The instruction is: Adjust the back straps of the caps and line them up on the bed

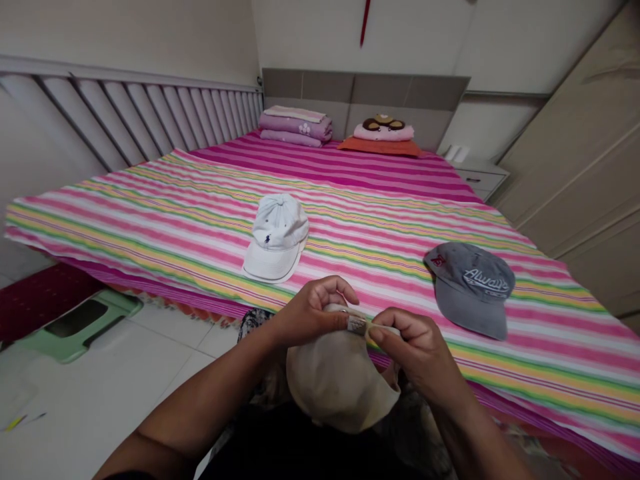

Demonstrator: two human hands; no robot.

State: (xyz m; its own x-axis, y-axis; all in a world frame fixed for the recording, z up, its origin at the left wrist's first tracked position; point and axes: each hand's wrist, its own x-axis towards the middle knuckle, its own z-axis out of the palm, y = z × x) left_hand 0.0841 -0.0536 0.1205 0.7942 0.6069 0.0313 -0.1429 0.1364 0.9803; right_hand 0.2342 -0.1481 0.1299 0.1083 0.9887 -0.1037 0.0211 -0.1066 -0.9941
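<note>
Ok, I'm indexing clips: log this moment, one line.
left hand: holds beige fabric cap at silver buckle; right hand: pinches cap's pale strap; striped bedspread: white brimmed cap, grey brimmed cap

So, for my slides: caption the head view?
Left hand and right hand hold beige cap at its buckle; white cap, gray cap on bedspread.

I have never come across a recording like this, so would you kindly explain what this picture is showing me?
There is no machine here: two bare hands do the work, seen from one camera worn on the person's head, looking forward and down. The left hand and right hand hold a beige cap at its back, by a small metal buckle. Beyond, on a striped sheet, lie a white cap and, further right, a gray cap. Folded purple bedding rests near the headboard.
</note>
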